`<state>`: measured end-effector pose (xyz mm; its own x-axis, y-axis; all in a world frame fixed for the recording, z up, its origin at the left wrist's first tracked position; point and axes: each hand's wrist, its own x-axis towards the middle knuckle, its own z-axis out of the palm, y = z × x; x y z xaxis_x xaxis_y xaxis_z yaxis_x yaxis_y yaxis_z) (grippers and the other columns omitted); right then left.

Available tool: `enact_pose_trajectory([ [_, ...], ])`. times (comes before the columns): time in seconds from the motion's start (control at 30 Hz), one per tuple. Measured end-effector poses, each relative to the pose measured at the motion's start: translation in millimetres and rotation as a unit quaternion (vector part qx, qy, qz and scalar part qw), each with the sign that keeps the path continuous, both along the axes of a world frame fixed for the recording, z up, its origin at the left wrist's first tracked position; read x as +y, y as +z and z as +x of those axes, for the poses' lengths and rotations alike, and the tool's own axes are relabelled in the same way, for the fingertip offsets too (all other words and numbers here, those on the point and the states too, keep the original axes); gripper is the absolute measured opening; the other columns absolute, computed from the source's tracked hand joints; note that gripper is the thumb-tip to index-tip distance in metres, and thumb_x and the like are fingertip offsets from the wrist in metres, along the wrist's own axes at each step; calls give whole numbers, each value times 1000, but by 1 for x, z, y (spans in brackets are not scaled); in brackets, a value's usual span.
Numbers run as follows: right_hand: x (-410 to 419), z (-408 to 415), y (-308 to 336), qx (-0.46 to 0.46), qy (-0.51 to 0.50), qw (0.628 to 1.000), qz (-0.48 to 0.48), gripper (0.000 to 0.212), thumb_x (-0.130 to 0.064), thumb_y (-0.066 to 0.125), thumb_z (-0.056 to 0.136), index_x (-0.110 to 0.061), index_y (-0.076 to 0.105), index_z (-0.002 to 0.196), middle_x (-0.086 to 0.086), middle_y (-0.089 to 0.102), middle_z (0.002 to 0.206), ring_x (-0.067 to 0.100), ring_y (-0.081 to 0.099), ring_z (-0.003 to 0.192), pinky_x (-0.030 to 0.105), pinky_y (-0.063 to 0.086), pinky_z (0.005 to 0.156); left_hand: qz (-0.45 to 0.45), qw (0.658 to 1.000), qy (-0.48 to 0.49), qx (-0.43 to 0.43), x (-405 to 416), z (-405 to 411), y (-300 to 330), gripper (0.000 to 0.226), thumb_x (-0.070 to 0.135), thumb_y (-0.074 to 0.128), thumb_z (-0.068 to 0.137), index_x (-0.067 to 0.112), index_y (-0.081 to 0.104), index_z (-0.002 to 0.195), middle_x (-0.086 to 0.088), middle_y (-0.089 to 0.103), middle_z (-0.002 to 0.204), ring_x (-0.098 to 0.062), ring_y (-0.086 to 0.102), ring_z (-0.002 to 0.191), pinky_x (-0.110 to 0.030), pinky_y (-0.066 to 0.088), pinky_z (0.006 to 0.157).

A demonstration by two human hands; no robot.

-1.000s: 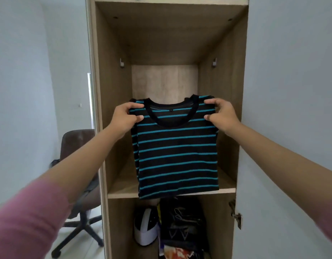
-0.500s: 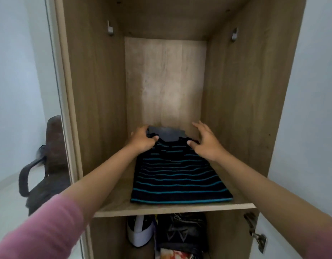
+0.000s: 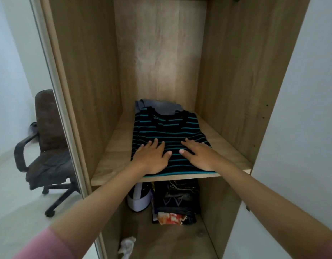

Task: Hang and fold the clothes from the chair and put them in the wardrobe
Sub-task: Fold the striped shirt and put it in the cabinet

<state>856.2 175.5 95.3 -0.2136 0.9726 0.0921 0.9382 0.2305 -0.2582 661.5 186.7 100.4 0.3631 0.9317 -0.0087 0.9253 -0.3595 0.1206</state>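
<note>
Striped shirt [image 3: 167, 128] under L hand [image 3: 152, 158] & R hand [image 3: 198, 156], both flat, fingers straight

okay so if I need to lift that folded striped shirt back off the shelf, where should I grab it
Probably by its front folded edge: the striped shirt lies flat with that edge at the shelf lip. Come from the open front, sliding fingers under both front corners.
</note>
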Motion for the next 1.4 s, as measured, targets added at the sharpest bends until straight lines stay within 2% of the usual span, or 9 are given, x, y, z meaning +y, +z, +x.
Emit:
enact_pose_trajectory([
  [0.3,-21,33,-1,13,-27,998,-49,65,-61,21,95,-31,11,152,-9,-1,160,14,-4,147,41,7,119,-11,998,27,-53,-28,-35,-5,71,63,16,93,25,3,152,-1,-7,160,-24,-5,147,-40,7,119],
  [0.4,-35,39,-3,139,-42,988,-51,65,-55,33,96,-25,18,151,-5,10,160,16,13,146,33,15,118,48,990,47,-125,-56,-48,-17,67,57,21,96,20,14,151,-4,4,160,-26,14,145,-45,17,117],
  [0.53,-73,29,-19,308,-88,941,105,56,-54,45,91,-23,45,138,-4,53,136,20,49,126,40,38,107,160,961,79,-212,-111,-58,-42,59,44,34,98,14,27,148,-9,25,155,-27,25,142,-44,16,117],
  [0.67,-128,-1,-44,264,-96,925,258,47,-34,55,90,-17,51,134,6,41,148,24,36,136,59,23,112,160,937,105,-293,-175,-55,-63,58,35,43,98,10,27,148,-9,29,154,-23,23,143,-33,22,114],
  [0.77,-178,-28,-65,240,-47,941,234,45,-26,54,94,-18,47,137,2,30,154,20,25,143,57,7,114,113,929,143,-321,-228,-55,-81,56,35,44,97,13,29,147,-6,36,150,-22,34,138,-32,29,109],
  [0.97,-262,-99,-124,258,68,962,64,46,-32,50,96,-23,42,140,-5,31,153,14,26,142,44,14,118,50,908,227,-349,-335,-91,-128,44,33,53,93,14,47,132,-1,56,129,-17,53,117,-26,42,95],
  [1.07,-296,-153,-145,265,134,955,9,41,-30,52,94,-20,50,133,0,42,146,19,39,135,43,31,111,39,871,309,-380,-389,-128,-152,34,28,56,91,16,55,123,-1,61,117,-13,59,100,-23,47,83],
  [1.23,-363,-258,-177,248,258,928,-99,39,-24,52,95,-12,50,132,3,49,140,19,42,131,25,30,107,54,776,471,-416,-490,-194,-205,26,21,55,89,15,58,115,0,62,105,-8,58,85,-14,42,61],
  [1.4,-439,-366,-219,221,349,888,-202,36,-22,53,94,-15,52,130,0,53,136,17,48,126,25,36,103,82,632,614,-466,-594,-255,-253,20,16,54,89,14,59,108,-4,61,96,-13,57,78,-20,43,63],
])
